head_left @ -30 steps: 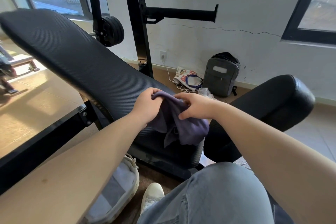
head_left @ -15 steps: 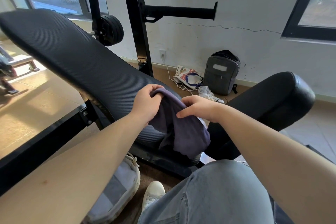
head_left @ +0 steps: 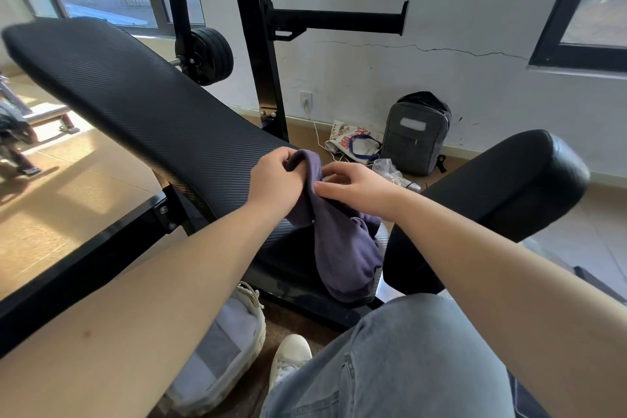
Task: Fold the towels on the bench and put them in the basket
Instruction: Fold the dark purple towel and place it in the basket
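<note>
the left hand grips the top of the dark purple cloth towel, and the right hand just beside it pinches the same edge. the towel hangs down from the grip over the black ribbed bench pad. below the left forearm a white woven basket stands on the tan floor. beyond the right hand a grey backpack is at the cracked white wall.

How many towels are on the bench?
1: the purple towel, held by the left hand and the right hand over the bench. Others may lie hidden in the basket.
</note>
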The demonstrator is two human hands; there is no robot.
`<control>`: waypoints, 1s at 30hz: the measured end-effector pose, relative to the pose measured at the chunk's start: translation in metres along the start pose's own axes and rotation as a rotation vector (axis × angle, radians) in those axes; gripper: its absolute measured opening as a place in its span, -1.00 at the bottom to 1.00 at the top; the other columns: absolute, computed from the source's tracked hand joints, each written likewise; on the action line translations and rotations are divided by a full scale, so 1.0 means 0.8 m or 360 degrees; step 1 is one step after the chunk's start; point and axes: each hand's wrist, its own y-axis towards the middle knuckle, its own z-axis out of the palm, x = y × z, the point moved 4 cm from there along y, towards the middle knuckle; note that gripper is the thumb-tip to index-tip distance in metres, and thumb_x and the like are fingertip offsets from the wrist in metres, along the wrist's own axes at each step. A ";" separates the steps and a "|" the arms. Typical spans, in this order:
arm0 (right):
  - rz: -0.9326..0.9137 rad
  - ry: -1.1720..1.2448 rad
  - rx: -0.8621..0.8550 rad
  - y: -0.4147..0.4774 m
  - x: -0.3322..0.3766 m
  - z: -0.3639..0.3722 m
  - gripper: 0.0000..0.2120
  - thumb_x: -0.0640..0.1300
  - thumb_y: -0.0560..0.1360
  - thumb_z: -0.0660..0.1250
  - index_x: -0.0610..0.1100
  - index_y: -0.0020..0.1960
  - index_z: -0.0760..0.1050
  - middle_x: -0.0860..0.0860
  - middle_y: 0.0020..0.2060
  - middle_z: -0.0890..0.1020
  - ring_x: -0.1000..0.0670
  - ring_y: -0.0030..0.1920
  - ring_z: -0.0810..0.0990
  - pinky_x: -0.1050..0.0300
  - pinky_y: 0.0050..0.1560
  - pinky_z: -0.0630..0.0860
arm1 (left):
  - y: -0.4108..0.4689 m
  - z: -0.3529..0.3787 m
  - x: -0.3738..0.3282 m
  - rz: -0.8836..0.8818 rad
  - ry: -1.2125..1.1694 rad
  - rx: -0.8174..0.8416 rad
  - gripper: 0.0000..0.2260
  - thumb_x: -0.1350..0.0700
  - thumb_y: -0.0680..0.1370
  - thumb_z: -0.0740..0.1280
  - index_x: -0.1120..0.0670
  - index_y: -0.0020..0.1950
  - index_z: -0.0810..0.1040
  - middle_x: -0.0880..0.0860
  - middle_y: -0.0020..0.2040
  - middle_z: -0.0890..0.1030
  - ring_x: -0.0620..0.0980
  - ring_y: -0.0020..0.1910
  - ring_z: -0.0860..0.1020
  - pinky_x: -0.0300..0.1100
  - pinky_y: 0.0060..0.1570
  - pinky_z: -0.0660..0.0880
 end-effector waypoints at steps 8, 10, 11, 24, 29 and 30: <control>-0.0086 -0.0481 -0.0298 -0.005 0.024 -0.036 -0.85 -0.19 0.45 0.39 0.02 -0.05 0.62 0.13 -0.24 0.63 0.09 -0.19 0.58 0.32 -0.26 0.45 | 0.002 -0.012 -0.005 0.0184 0.0390 0.0314 -0.88 0.05 0.44 0.52 -0.11 -0.06 0.65 -0.15 -0.15 0.64 -0.19 -0.13 0.58 -0.32 -0.21 0.46; -0.0011 -0.0562 -0.0382 -0.009 0.020 -0.051 -0.81 -0.23 0.45 0.31 0.01 -0.06 0.62 0.12 -0.20 0.62 0.08 -0.16 0.56 0.26 -0.27 0.42 | 0.000 -0.016 -0.002 0.0283 0.0792 0.0544 -0.86 0.07 0.45 0.52 -0.13 -0.07 0.64 -0.13 -0.13 0.65 -0.14 -0.11 0.57 -0.32 -0.23 0.42; 0.0034 -0.0626 -0.0388 -0.009 0.017 -0.056 -0.79 -0.24 0.45 0.28 0.01 -0.06 0.62 0.09 -0.18 0.62 0.05 -0.14 0.56 0.23 -0.26 0.43 | 0.000 -0.021 0.000 0.0295 0.0902 0.0564 -0.88 0.09 0.47 0.50 -0.12 -0.07 0.64 -0.12 -0.13 0.65 -0.12 -0.11 0.57 -0.29 -0.23 0.41; -0.0197 -0.0917 -0.0201 -0.007 0.059 -0.023 -0.66 -0.01 0.46 0.43 0.12 0.23 0.60 0.11 -0.05 0.66 0.03 -0.02 0.63 0.12 0.00 0.54 | -0.013 -0.024 -0.031 0.0503 0.0370 0.0253 -0.90 0.11 0.45 0.48 -0.05 -0.07 0.69 -0.15 -0.20 0.64 -0.28 -0.17 0.56 -0.52 -0.30 0.39; -0.0323 -0.0220 -0.0494 -0.020 0.080 -0.050 -0.85 -0.23 0.53 0.37 -0.01 -0.02 0.65 0.02 -0.17 0.69 0.07 -0.16 0.62 0.20 -0.12 0.50 | -0.013 -0.031 -0.029 0.0461 0.0386 0.0180 -0.94 0.13 0.45 0.47 0.00 -0.12 0.63 -0.11 -0.26 0.61 -0.23 -0.26 0.53 -0.46 -0.34 0.38; -0.0340 -0.0133 -0.0525 -0.023 0.084 -0.055 -0.85 -0.23 0.53 0.37 0.01 -0.04 0.63 0.00 -0.18 0.70 0.08 -0.20 0.61 0.20 -0.17 0.51 | -0.011 -0.032 -0.027 0.0404 0.0342 0.0169 -0.92 0.13 0.46 0.46 -0.03 -0.19 0.61 -0.13 -0.28 0.61 -0.22 -0.28 0.54 -0.46 -0.35 0.37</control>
